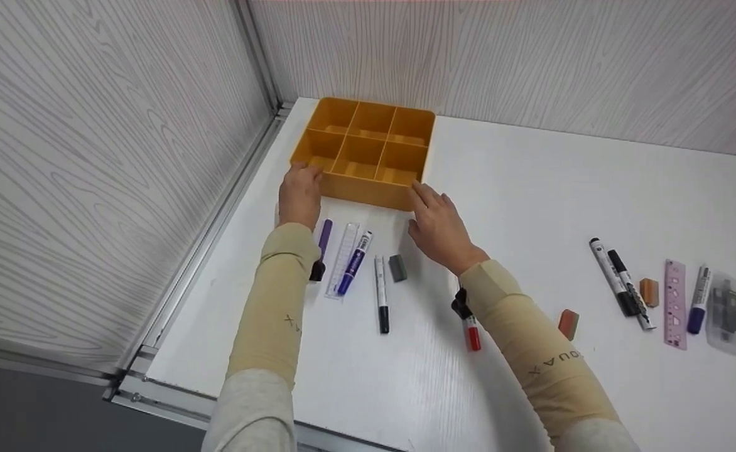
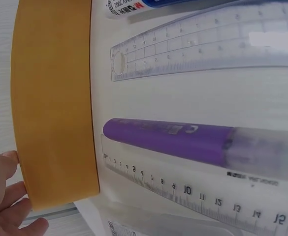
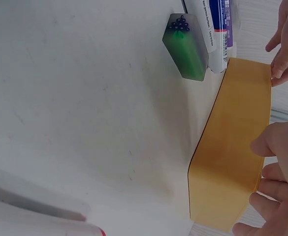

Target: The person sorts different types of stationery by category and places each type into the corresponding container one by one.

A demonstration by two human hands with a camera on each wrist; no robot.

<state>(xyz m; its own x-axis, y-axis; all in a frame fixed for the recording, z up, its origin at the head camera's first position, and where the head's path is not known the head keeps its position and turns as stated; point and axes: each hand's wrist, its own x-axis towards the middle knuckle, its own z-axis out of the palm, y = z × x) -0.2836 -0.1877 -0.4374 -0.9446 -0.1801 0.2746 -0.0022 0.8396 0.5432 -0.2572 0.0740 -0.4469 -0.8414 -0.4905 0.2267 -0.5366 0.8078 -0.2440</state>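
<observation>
A yellow-orange organizer box (image 1: pixel 362 188) with several compartments sits at the back left of the table, its compartments bare. At its front left corner, my left hand (image 1: pixel 301 196) grips the rim, fingers along the side. My right hand (image 1: pixel 441 226) holds the front right corner; in the right wrist view its thumb (image 3: pixel 266 142) lies at the upper edge and the fingers bend around the corner. Close to the front wall lie a purple highlighter (image 2: pixel 168 140), a clear ruler (image 2: pixel 183 51), a second clear ruler (image 2: pixel 203 191) and a blue marker (image 1: pixel 355 262).
A black-capped marker (image 1: pixel 382 295), a dark eraser (image 1: pixel 397 268) and a red-capped marker (image 1: pixel 473 334) lie nearer me. Rightward are an orange-green eraser (image 1: pixel 568 324), several markers, a pink ruler (image 1: pixel 675 304) and a clear case (image 1: pixel 727 314). Panels (image 1: pixel 506 56) border the table's back and left.
</observation>
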